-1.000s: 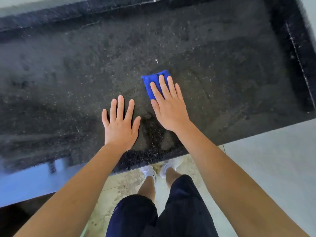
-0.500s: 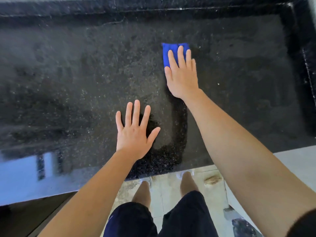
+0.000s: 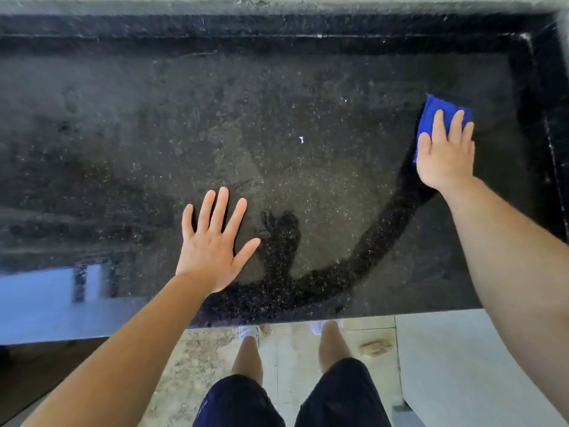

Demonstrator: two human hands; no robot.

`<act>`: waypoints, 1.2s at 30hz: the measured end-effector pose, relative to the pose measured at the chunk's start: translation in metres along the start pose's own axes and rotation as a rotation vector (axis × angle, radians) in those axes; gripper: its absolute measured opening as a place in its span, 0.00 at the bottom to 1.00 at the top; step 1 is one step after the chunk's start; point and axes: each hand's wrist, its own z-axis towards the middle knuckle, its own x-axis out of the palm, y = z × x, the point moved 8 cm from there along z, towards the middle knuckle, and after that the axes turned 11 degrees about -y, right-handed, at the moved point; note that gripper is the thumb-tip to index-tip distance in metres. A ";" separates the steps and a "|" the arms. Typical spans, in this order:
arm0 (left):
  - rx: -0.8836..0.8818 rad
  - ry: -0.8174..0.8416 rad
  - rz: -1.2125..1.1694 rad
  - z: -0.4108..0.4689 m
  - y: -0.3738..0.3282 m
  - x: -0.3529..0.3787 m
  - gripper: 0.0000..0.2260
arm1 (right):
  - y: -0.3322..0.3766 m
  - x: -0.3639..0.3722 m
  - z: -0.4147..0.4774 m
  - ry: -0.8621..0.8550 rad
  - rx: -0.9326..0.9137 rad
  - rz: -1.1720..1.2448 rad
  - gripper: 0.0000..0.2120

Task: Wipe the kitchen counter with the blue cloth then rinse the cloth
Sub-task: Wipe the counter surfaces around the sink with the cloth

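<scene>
On dusty black counter | right hand flat on blue cloth | left hand flat, splayed

Dark speckled stone counter, with a raised rim along the far and right edges. Near the right rim, 1 folded blue cloth, pressed under the flat right hand. Near the front edge, left hand flat, fingers spread. Darker wet streak curving from front edge to cloth. 1 white speck mid-surface.
</scene>
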 end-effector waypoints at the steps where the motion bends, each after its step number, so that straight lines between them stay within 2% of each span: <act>1: -0.005 0.001 0.002 0.000 0.000 0.000 0.34 | 0.007 0.001 -0.003 -0.023 0.061 0.015 0.28; 3: -0.012 0.003 0.004 0.000 0.000 0.000 0.34 | 0.042 0.002 -0.023 -0.092 0.067 0.061 0.28; 4: -0.014 0.005 0.006 0.000 0.000 0.000 0.34 | 0.064 0.004 -0.040 -0.115 -0.013 0.070 0.28; 8: -0.032 -0.007 -0.040 -0.001 -0.002 -0.003 0.35 | 0.125 0.017 -0.148 -0.042 -0.614 0.103 0.26; 10: -0.028 -0.032 -0.079 0.004 -0.015 -0.012 0.36 | 0.102 0.019 -0.182 0.020 -0.821 0.113 0.25; 11: -0.001 -0.054 -0.097 0.010 -0.029 -0.018 0.36 | 0.078 0.018 -0.183 0.016 -0.843 0.113 0.25; 13: 0.090 -0.087 -0.133 0.029 -0.070 -0.029 0.35 | 0.011 0.016 -0.158 -0.045 -0.695 0.080 0.25; 17: 0.165 -0.079 -0.189 0.069 -0.156 -0.036 0.32 | -0.132 -0.002 -0.081 -0.070 -0.152 0.030 0.26; 19: 0.163 -0.026 -0.196 0.083 -0.184 -0.030 0.31 | -0.157 -0.007 -0.051 -0.047 0.033 0.043 0.27; 22: 0.160 0.050 -0.129 0.091 -0.198 -0.016 0.31 | -0.134 -0.007 -0.036 -0.055 0.258 0.093 0.28; 24: 0.168 0.045 -0.077 0.090 -0.199 -0.013 0.31 | -0.099 -0.004 -0.048 -0.086 0.209 0.094 0.28; 27: 0.170 0.067 -0.042 0.091 -0.200 -0.012 0.31 | -0.046 0.000 -0.111 -0.110 -0.055 0.114 0.27; 30: 0.173 0.052 -0.029 0.091 -0.200 -0.013 0.32 | -0.022 0.008 -0.201 -0.023 -0.301 0.171 0.25; 33: 0.170 0.074 -0.032 0.091 -0.200 -0.013 0.32 | -0.048 0.011 -0.255 0.067 -0.512 0.143 0.24; 34: 0.171 0.082 -0.031 0.090 -0.200 -0.012 0.32 | -0.069 0.010 -0.257 0.056 -0.527 0.118 0.24; 36: 0.172 0.093 -0.036 0.091 -0.200 -0.012 0.32 | -0.120 0.008 -0.240 0.015 -0.428 0.065 0.24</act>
